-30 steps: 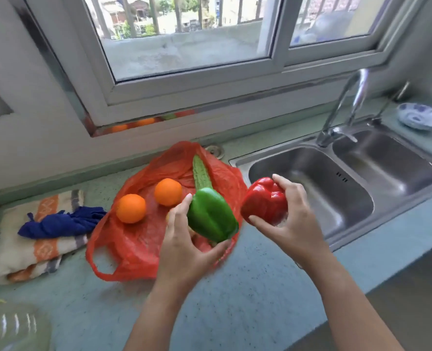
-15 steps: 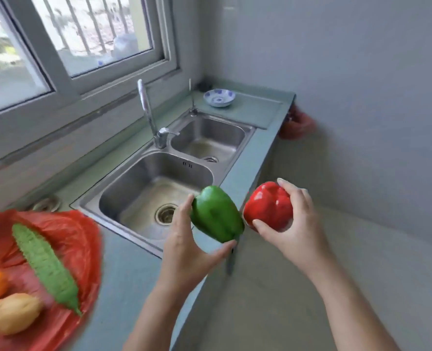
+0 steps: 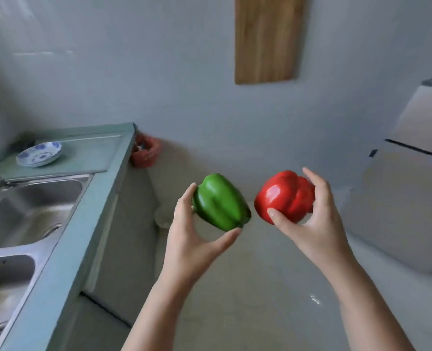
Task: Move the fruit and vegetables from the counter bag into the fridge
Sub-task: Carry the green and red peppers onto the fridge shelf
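Both hands up side by side over the pale floor (image 3: 248, 287), near the middle of the view, each clamped on one pepper. Left hand (image 3: 192, 239) curled round a green pepper (image 3: 220, 202), forefinger up along its 10 o'clock flank, thumb pressed under its 5 o'clock end, the pepper lying tilted between them. Right hand (image 3: 313, 224) gripping a red pepper (image 3: 284, 196), thumb laid on its 7 o'clock face, fingers wrapped behind its 2 o'clock side. Red pepper at 3 o'clock of the green one, close beside it but not touching, a narrow gap between. Both peppers held in the air, clear of the table and well short of the fridge. Teal table (image 3: 65, 249) running along the 9 o'clock side of the view, with a steel double sink (image 3: 27, 206) set into it. Blue-and-white dish (image 3: 39, 154) resting on the table's far end, at 10 o'clock. Red bin (image 3: 146, 153) on the floor against the wall, just beyond the table's far corner, at 11 o'clock of the green pepper. Wooden board (image 3: 266, 39) flat against the grey wall (image 3: 134, 72) at 12 o'clock. Pale fridge (image 3: 407, 193) at the 3 o'clock edge, only partly in view, a dark seam crossing its front, well apart from the right hand. Bare forearms stretching in from 6 o'clock. Contents of the bin too blurred to tell.
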The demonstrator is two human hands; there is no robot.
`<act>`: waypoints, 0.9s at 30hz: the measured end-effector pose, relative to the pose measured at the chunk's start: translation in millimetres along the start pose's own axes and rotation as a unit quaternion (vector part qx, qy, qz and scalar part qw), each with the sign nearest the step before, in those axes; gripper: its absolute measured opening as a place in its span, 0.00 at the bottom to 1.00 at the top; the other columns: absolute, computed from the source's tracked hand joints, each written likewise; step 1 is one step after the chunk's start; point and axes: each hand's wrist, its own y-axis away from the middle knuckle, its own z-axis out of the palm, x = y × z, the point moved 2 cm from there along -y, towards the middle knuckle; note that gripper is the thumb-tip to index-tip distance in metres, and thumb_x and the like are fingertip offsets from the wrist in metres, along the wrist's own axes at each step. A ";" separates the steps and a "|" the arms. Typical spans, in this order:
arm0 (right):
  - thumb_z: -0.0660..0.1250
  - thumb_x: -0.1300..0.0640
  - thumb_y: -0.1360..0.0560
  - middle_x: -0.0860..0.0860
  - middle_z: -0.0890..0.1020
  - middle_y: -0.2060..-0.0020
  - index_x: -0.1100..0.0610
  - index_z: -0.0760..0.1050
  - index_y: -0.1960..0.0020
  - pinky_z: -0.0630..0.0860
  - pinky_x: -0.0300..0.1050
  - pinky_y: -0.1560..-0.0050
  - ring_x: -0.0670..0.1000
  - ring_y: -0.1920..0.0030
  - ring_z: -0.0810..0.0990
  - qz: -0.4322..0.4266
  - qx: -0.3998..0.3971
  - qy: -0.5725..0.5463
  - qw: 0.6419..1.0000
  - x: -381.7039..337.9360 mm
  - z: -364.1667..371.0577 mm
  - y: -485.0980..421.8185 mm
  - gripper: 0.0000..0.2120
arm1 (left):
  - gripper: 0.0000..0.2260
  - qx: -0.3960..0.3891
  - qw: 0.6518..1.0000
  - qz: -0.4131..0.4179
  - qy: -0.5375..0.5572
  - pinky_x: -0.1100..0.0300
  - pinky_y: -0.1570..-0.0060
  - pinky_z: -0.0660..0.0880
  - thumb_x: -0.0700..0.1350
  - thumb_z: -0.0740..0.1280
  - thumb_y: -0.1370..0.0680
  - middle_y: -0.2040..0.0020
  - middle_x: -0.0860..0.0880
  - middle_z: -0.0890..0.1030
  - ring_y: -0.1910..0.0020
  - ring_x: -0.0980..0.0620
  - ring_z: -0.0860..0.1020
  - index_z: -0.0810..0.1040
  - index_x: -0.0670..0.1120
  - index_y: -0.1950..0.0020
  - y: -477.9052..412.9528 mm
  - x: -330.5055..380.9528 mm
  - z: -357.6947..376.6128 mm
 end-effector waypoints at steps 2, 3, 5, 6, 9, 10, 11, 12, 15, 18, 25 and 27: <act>0.78 0.56 0.39 0.44 0.67 0.39 0.54 0.62 0.31 0.62 0.23 0.46 0.43 0.40 0.68 0.020 0.043 0.024 0.999 20.4 -37.0 -1.7 0.40 | 0.45 -0.040 0.999 0.020 0.028 0.73 0.43 0.65 0.56 0.79 0.42 0.39 0.63 0.70 0.43 0.63 0.71 0.60 0.56 0.30 -10.0 18.1 40.4; 0.78 0.56 0.39 0.44 0.67 0.40 0.54 0.63 0.32 0.60 0.19 0.48 0.42 0.41 0.67 0.034 0.059 0.037 0.997 30.1 -53.9 -1.1 0.40 | 0.45 -0.062 0.997 0.032 0.040 0.75 0.44 0.64 0.56 0.78 0.42 0.40 0.65 0.69 0.43 0.64 0.71 0.60 0.56 0.30 -14.0 26.5 59.9; 0.78 0.56 0.39 0.43 0.67 0.41 0.54 0.63 0.32 0.58 0.17 0.49 0.40 0.43 0.67 0.066 0.090 0.057 0.992 50.5 -85.0 1.9 0.40 | 0.45 -0.108 0.990 0.051 0.068 0.78 0.45 0.64 0.55 0.78 0.42 0.40 0.66 0.69 0.43 0.64 0.71 0.61 0.55 0.30 -20.6 43.1 97.9; 0.78 0.56 0.39 0.43 0.67 0.42 0.54 0.63 0.32 0.58 0.17 0.49 0.40 0.43 0.67 0.079 0.105 0.067 0.989 60.4 -99.5 4.2 0.40 | 0.44 -0.130 0.986 0.059 0.082 0.78 0.46 0.64 0.55 0.78 0.42 0.40 0.66 0.69 0.43 0.64 0.71 0.61 0.55 0.30 -23.3 50.2 116.4; 0.77 0.55 0.39 0.43 0.67 0.42 0.52 0.63 0.32 0.62 0.23 0.50 0.41 0.43 0.68 0.127 0.148 0.093 0.976 86.7 -136.4 11.6 0.39 | 0.43 -0.188 0.972 0.074 0.117 0.77 0.46 0.66 0.58 0.76 0.44 0.39 0.65 0.69 0.43 0.65 0.72 0.61 0.59 0.32 -30.0 69.3 167.2; 0.77 0.55 0.39 0.43 0.66 0.42 0.51 0.63 0.32 0.63 0.25 0.51 0.42 0.43 0.68 0.143 0.160 0.101 0.971 95.2 -147.3 13.5 0.39 | 0.43 -0.207 0.967 0.076 0.129 0.77 0.46 0.66 0.60 0.76 0.44 0.39 0.65 0.70 0.43 0.65 0.72 0.61 0.60 0.33 -32.5 75.4 184.6; 0.77 0.55 0.39 0.43 0.67 0.42 0.51 0.63 0.32 0.63 0.24 0.52 0.42 0.43 0.68 0.157 0.172 0.107 0.967 104.0 -157.9 14.7 0.39 | 0.43 -0.225 0.961 0.079 0.141 0.77 0.47 0.66 0.61 0.75 0.45 0.39 0.64 0.70 0.43 0.65 0.72 0.60 0.61 0.34 -35.6 81.3 202.1; 0.77 0.56 0.38 0.43 0.66 0.42 0.51 0.63 0.32 0.63 0.21 0.53 0.43 0.44 0.68 0.170 0.183 0.111 0.962 112.8 -168.1 14.2 0.39 | 0.42 -0.240 0.955 0.081 0.151 0.77 0.47 0.66 0.62 0.74 0.45 0.38 0.64 0.70 0.43 0.65 0.72 0.60 0.61 0.34 -39.6 86.8 219.6; 0.77 0.56 0.38 0.43 0.65 0.42 0.50 0.62 0.32 0.61 0.16 0.55 0.43 0.44 0.67 0.203 0.219 0.126 0.946 140.9 -197.8 1.9 0.39 | 0.42 -0.279 0.940 0.092 0.172 0.78 0.48 0.66 0.63 0.73 0.45 0.37 0.64 0.69 0.42 0.68 0.71 0.59 0.62 0.34 -55.9 102.1 273.2; 0.77 0.55 0.38 0.42 0.64 0.40 0.48 0.59 0.30 0.64 0.24 0.53 0.43 0.43 0.67 0.216 0.252 0.130 0.934 171.8 -223.0 -28.4 0.41 | 0.43 -0.297 0.929 0.111 0.191 0.79 0.48 0.65 0.63 0.73 0.44 0.39 0.67 0.67 0.43 0.70 0.69 0.58 0.61 0.33 -82.9 114.9 326.5; 0.77 0.55 0.38 0.44 0.66 0.40 0.49 0.59 0.32 0.62 0.22 0.54 0.45 0.43 0.67 0.210 0.243 0.163 0.933 241.3 -271.1 -149.0 0.41 | 0.42 -0.269 0.931 0.112 0.219 0.75 0.47 0.68 0.59 0.74 0.44 0.43 0.68 0.68 0.44 0.67 0.70 0.61 0.57 0.34 -185.0 148.7 434.2; 0.77 0.55 0.39 0.44 0.66 0.41 0.48 0.60 0.33 0.63 0.19 0.55 0.45 0.43 0.68 0.201 0.243 0.175 0.933 259.9 -286.4 -178.0 0.40 | 0.42 -0.267 0.931 0.120 0.218 0.71 0.45 0.69 0.61 0.72 0.44 0.43 0.67 0.68 0.43 0.63 0.71 0.62 0.55 0.33 -209.6 158.4 462.4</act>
